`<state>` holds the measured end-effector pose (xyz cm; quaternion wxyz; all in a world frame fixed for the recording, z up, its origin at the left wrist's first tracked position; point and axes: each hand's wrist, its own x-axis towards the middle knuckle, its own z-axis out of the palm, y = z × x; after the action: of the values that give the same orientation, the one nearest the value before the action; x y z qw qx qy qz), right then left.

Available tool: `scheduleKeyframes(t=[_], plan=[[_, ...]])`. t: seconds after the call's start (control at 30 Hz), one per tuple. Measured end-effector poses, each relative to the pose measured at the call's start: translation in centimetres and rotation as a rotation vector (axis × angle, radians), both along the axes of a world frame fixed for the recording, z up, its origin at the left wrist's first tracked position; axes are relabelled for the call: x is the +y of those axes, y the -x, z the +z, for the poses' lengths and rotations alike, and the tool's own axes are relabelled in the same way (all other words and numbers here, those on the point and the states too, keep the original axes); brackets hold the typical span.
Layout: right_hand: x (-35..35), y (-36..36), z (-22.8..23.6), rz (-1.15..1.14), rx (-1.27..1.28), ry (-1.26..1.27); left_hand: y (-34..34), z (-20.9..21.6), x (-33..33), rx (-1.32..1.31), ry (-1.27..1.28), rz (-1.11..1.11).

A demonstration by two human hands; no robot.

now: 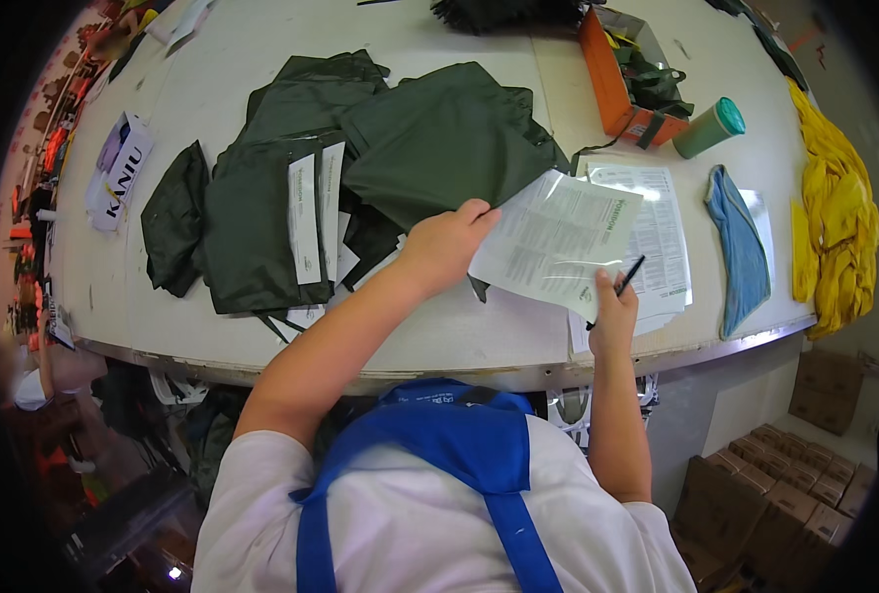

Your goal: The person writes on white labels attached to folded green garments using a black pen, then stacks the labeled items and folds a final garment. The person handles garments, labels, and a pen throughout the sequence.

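A glossy white printed sheet [548,242] is held up in front of me by both hands. My left hand [446,244] pinches its left edge, thumb and fingers closed. Closed on the lower right corner is my right hand [613,314], which also has a dark pen [632,272] between its fingers. Beneath and to the right of the sheet lies a stack of similar printed sheets [662,247]. Just beyond my left hand, dark green folded fabric pieces [439,138] are heaped, with another dark green bundle [247,227] bearing white paper strips [303,222] to the left.
An orange box [602,74] of dark green items stands at the far right beside a green tumbler [711,128]. Blue cloth [736,252] and yellow fabric [835,217] lie further right. A white printed box [118,173] sits left. Cardboard cartons [775,494] are below the table [479,346].
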<state>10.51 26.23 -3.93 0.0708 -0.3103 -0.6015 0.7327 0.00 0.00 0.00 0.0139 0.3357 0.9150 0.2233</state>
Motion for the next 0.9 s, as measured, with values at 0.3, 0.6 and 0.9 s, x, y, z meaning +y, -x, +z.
scheduleKeyframes(t=[0.3,0.6,0.9], plan=[[-2.8,-0.7,0.7,-0.064,0.053,0.119,-0.5,-0.8,1.8,-0.136,-0.123,-0.083],[-8.5,1.1,2.1,0.341,-0.001,0.127,-4.4,4.9,-0.2,0.155,-0.234,-0.014],[-7.2,5.6,2.2,0.583,-0.058,-0.425,-4.2,3.9,-15.7,0.325,0.23,0.514]])
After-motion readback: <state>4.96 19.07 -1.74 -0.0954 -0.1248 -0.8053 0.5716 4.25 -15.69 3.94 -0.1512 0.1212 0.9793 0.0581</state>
